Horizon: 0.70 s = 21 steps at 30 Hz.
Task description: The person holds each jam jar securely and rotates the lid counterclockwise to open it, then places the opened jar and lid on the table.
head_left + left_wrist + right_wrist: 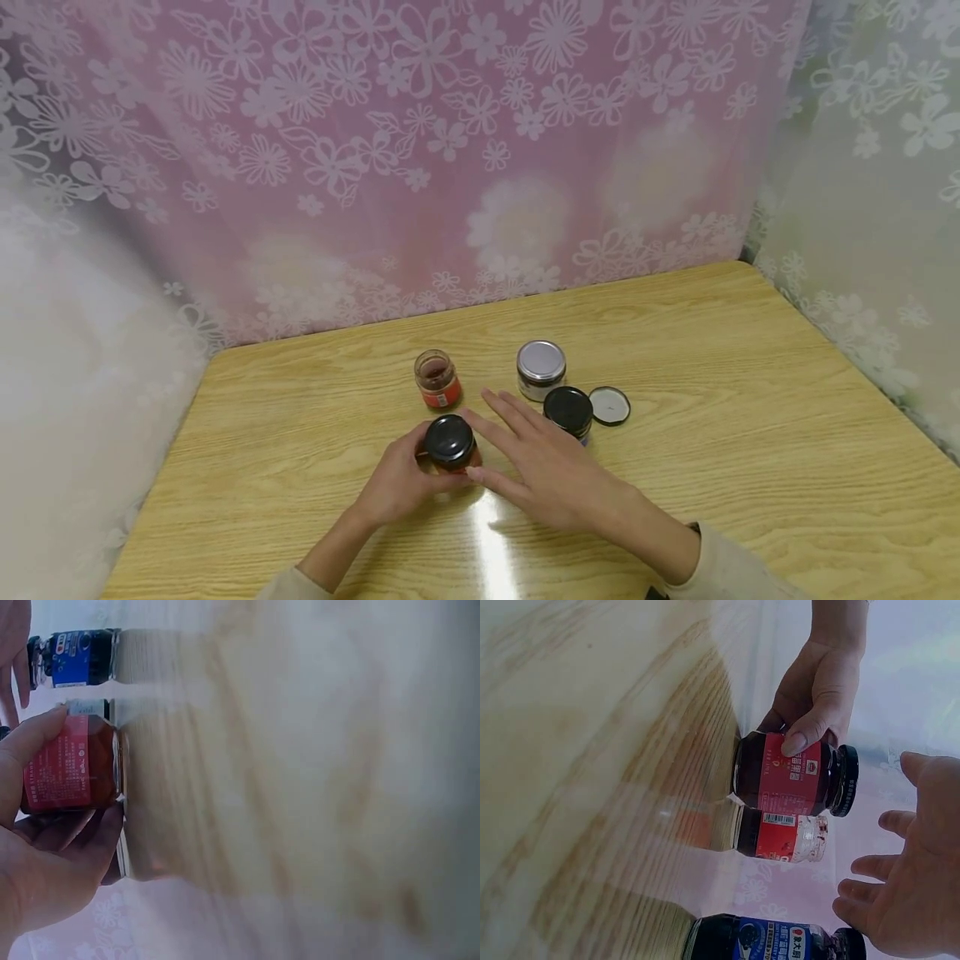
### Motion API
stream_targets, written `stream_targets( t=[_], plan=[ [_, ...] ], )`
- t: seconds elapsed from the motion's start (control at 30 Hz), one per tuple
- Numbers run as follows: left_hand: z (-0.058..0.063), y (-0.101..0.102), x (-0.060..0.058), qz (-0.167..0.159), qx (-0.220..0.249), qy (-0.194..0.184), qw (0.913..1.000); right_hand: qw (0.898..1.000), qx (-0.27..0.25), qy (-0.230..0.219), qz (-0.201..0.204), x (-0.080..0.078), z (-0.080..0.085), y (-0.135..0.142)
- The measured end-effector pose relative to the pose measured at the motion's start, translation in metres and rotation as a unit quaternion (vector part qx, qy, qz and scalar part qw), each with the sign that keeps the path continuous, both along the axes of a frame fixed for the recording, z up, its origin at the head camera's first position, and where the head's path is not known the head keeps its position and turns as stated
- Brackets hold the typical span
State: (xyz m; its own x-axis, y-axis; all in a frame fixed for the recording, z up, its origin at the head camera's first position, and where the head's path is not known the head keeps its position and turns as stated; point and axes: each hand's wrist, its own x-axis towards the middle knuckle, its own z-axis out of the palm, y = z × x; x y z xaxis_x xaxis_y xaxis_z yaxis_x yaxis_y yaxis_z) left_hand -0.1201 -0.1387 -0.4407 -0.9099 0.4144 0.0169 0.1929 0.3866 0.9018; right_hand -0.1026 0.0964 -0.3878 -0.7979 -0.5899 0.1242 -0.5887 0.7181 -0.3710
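Note:
My left hand [397,482] grips a glass jam jar [787,774] with a red label and a black lid [450,439], which is on the jar. The jar is upright at the table surface; fingers and thumb wrap its sides. My right hand [551,471] hovers just right of that jar with its fingers spread and holds nothing; in the right wrist view a gap shows between it and the lid. Near its wrist stands a blue-labelled jar [71,658] with a black lid [567,408], partly hidden behind the hand in the head view.
An uncovered jar [437,385] with a red label stands behind the gripped one. To its right is a jar with a silver lid [542,362]. A loose lid [611,406] lies pale side up on the wooden table [750,433]. Floral curtains [450,167] enclose the table.

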Motion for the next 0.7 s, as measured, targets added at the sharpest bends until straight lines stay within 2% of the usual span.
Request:
stream_targets(
  t=[0.27, 0.47, 0.7],
  plan=[
    [0.001, 0.004, 0.001, 0.033, -0.014, 0.007, 0.9993, 0.999, -0.022, 0.025, -0.003, 0.002, 0.008, 0.005],
    [0.005, 0.007, 0.005, 0.067, -0.004, 0.010, 0.9977, 0.998, -0.052, 0.020, -0.005, 0.006, 0.018, 0.009],
    [0.016, 0.010, 0.010, 0.093, -0.010, 0.053, 0.9942, 0.998, -0.062, 0.007, -0.009, 0.007, 0.025, 0.017]
  ],
)
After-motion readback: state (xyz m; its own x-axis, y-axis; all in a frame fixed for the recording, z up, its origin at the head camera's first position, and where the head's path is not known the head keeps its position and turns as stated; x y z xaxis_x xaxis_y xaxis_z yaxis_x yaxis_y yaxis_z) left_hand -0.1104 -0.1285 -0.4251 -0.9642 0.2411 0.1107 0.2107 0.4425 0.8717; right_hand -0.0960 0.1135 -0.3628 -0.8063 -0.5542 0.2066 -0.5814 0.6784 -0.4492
